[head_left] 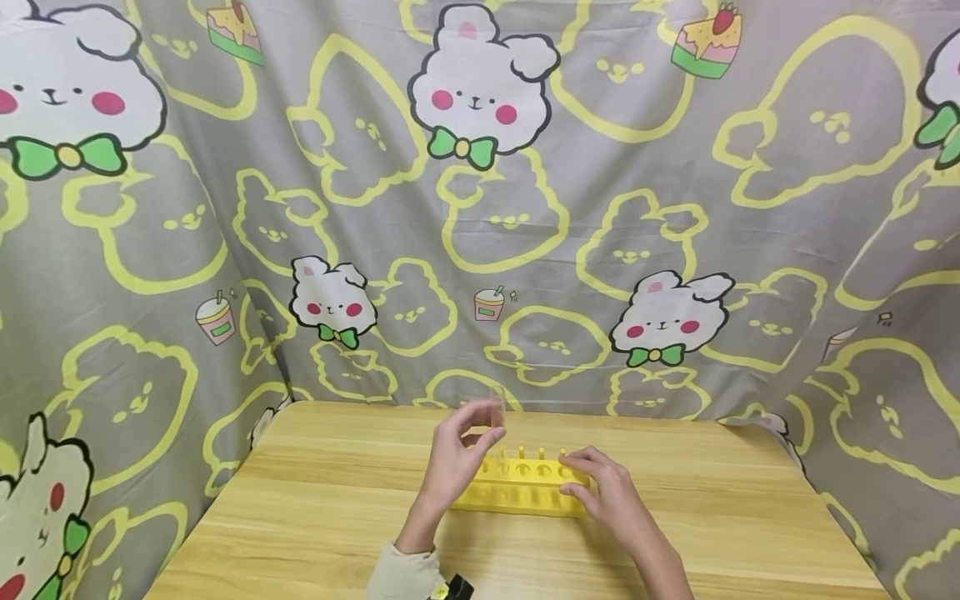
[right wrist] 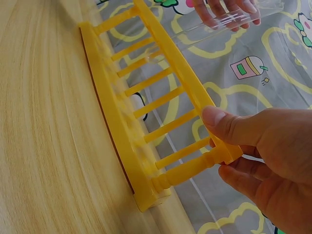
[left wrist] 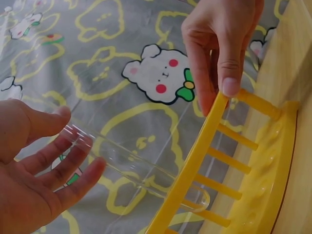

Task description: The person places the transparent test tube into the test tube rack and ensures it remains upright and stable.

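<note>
A clear, round-bottomed test tube (left wrist: 131,165) is pinched near its upper end between the thumb and fingers of my left hand (head_left: 457,457). Its lower end passes through a hole in the top plate of a yellow test tube rack (head_left: 517,502), left of the middle. In the left wrist view the rounded bottom shows just below that plate, above the base. My right hand (head_left: 613,490) grips the rack's right end, thumb (right wrist: 218,118) on the top plate and fingers beneath. The rack stands on the table, with a row of pegs along its far side.
The wood-grain table (head_left: 322,492) reaches back to a grey curtain (head_left: 465,233) with rabbit prints, which hangs behind and on both sides. A black device (head_left: 459,587) is strapped at my left sleeve (head_left: 405,573).
</note>
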`<state>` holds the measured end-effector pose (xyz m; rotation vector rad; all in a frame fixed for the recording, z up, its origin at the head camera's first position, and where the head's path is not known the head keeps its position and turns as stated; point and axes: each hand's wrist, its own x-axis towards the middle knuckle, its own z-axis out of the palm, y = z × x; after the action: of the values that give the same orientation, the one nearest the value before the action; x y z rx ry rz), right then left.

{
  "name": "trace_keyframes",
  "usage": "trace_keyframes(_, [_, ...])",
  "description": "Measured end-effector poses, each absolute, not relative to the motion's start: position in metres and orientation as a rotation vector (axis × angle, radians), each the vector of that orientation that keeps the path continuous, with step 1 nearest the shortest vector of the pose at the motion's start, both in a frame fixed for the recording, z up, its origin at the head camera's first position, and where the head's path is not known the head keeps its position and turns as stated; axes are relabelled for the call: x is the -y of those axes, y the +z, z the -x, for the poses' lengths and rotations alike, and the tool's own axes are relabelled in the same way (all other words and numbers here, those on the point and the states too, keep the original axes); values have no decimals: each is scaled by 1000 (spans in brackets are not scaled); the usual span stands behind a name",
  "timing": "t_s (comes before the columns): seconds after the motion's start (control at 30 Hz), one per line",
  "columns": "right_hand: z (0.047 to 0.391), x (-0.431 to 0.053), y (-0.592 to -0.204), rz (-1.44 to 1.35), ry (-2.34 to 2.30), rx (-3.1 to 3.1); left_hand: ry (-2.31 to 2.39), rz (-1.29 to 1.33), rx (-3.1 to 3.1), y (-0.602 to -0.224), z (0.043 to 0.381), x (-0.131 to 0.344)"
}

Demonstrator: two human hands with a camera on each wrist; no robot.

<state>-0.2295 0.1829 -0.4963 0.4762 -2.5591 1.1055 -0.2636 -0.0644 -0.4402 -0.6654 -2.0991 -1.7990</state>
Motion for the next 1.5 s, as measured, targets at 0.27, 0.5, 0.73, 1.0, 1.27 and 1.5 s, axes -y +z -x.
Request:
trace_keyframes(0.27, [229, -182, -496, -473, 1101, 2561, -1815, 675, 2108, -441, 264, 64])
trace_keyframes(0.5, [229, -182, -496, -473, 1098, 2558, -1803, 687, 2163, -442, 264, 67])
trace_keyframes(0.73, [229, -182, -496, -478, 1101, 2556, -1814, 680, 2192, -442, 264, 68])
trace_keyframes(1.0, [230, -182, -496, -477, 1090, 2551, -1789, 681, 2209, -443, 264, 69])
trace_keyframes(1.27, [230, -182, -496, -476, 1079, 2554, -1811, 697, 2207, -444, 264, 69])
trace_keyframes(1.5, [229, -183, -496, -477, 1078, 2553, -1821, 690, 2240, -444, 264, 70])
